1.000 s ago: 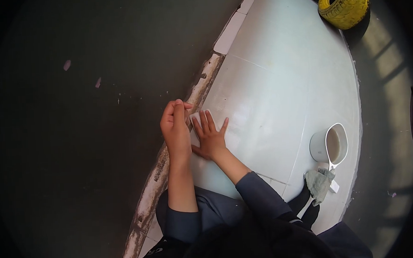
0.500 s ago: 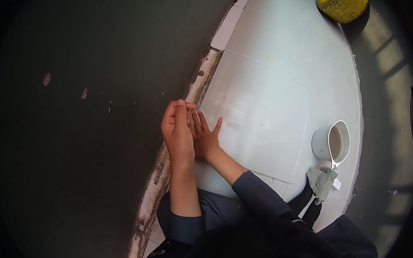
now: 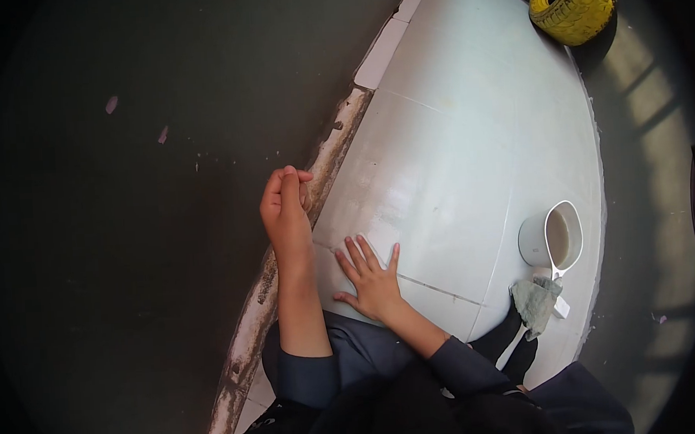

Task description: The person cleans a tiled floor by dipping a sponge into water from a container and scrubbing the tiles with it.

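My right hand lies flat on the pale tiled surface, fingers spread and thumb to the left. To its left, my left hand is at the worn, stained edge of the tiles. Its fingers curl in with the thumb pressed along the top; whatever is inside them, if anything, is hidden. A white dipper of cloudy liquid stands on the tiles at the right. By the dipper's handle lies a crumpled grey-green cloth, apart from both hands.
A small white block shows beside the cloth. At the upper right is a yellow-painted tyre. Dark floor lies left of the tiled edge, with a few small pink scraps. Black-clad legs show at the lower right.
My right hand has moved from beside my left hand, back and to the right across the tiles. My left hand has shifted slightly left, still curled. The view has shifted a little.
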A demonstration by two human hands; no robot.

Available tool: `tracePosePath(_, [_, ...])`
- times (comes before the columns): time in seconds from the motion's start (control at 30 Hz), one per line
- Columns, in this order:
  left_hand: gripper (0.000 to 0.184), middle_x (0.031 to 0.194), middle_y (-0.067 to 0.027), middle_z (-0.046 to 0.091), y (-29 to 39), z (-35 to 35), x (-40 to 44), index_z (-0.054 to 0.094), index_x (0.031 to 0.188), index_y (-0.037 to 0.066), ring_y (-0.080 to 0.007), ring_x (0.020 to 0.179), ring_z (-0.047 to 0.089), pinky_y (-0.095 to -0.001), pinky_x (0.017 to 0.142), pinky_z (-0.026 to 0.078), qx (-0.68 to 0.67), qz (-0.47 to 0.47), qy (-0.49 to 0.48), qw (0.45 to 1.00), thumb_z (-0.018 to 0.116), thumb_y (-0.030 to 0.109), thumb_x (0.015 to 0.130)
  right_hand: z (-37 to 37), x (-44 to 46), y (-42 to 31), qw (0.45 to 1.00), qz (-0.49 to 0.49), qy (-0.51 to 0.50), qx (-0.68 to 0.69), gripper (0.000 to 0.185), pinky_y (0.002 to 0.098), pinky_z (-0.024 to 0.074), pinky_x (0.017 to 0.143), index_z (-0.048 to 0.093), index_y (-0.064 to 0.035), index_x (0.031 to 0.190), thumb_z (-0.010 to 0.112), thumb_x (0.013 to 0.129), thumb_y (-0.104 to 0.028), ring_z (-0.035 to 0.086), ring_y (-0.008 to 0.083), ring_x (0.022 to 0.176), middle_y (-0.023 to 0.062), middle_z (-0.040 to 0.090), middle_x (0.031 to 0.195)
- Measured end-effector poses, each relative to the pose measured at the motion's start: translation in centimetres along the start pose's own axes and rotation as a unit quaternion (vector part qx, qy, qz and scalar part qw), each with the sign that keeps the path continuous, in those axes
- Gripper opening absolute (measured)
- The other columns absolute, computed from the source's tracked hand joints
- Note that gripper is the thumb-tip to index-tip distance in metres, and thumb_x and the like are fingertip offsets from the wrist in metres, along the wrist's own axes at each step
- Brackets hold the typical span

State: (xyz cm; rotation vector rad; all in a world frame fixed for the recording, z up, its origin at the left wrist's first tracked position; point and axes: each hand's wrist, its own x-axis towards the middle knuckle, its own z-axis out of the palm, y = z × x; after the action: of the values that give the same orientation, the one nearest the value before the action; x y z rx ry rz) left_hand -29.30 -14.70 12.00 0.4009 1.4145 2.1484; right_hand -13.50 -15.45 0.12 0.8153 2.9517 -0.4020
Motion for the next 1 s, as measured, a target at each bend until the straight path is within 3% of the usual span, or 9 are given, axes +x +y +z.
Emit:
tracePosePath(0.17, [0.025, 0.058, 0.0084, 0.032, -0.1, 0.3, 0.3, 0.058, 0.076, 0.005, -0.0010, 0.052, 0.025, -0.0207, 0.047, 0.018, -0.007, -0.003, -0.001, 1.000, 0.049, 0.020, 0.094, 0.9, 1.4, 0.1, 0.999, -0.008, 0.039, -0.010, 0.076, 0.0747, 0.0038, 0.094, 0.030, -0.0183, 0.141, 0.047, 0.080, -0.060, 0.009, 0.0229, 0.139, 0.0061, 0.018, 0.150])
tracePosePath(0.4, [0.025, 0.058, 0.0083, 0.032, -0.5, 0.7, 0.5, 0.058, 0.076, 0.005, -0.0008, 0.052, 0.025, -0.0207, 0.048, 0.018, -0.003, -0.013, -0.018, 1.000, 0.049, 0.020, 0.094, -0.1, 7.4, -1.1, 0.998, 0.013, -0.006, -0.058, 0.074, 0.0749, 0.0021, 0.095, 0.028, -0.0199, 0.142, 0.045, 0.082, -0.059, 0.006, 0.0192, 0.140, 0.0024, 0.015, 0.151])
tracePosePath(0.73, [0.025, 0.057, 0.0075, 0.033, -0.4, 0.1, 0.4, 0.056, 0.076, 0.005, -0.0015, 0.051, 0.026, -0.0204, 0.047, 0.020, 0.009, -0.005, -0.002, 1.000, 0.048, 0.020, 0.093, 0.8, 1.1, -0.5, 0.999, -0.003, 0.043, -0.006, 0.075, 0.0754, 0.0066, 0.094, 0.031, -0.0206, 0.140, 0.048, 0.078, -0.061, 0.009, 0.0187, 0.139, 0.0028, 0.019, 0.149])
tracePosePath(0.9, [0.024, 0.057, 0.0063, 0.035, -0.4, 0.2, 0.4, 0.055, 0.077, 0.005, -0.0020, 0.050, 0.029, -0.0198, 0.047, 0.022, 0.011, 0.007, -0.017, 1.000, 0.047, 0.020, 0.093, 0.9, 3.6, -0.7, 0.999, 0.013, 0.022, -0.023, 0.074, 0.0750, 0.0043, 0.095, 0.029, -0.0209, 0.141, 0.045, 0.080, -0.061, 0.006, 0.0182, 0.140, 0.0025, 0.016, 0.150])
tracePosePath(1.0, [0.026, 0.058, 0.0079, 0.032, -0.4, 0.6, 0.5, 0.057, 0.076, 0.004, -0.0014, 0.052, 0.025, -0.0216, 0.048, 0.018, -0.005, 0.001, -0.007, 1.000, 0.049, 0.021, 0.094, 0.1, 6.9, -1.1, 0.999, 0.031, 0.007, -0.034, 0.073, 0.0747, 0.0027, 0.095, 0.027, -0.0207, 0.142, 0.042, 0.082, -0.061, 0.004, 0.0180, 0.140, 0.0021, 0.014, 0.151])
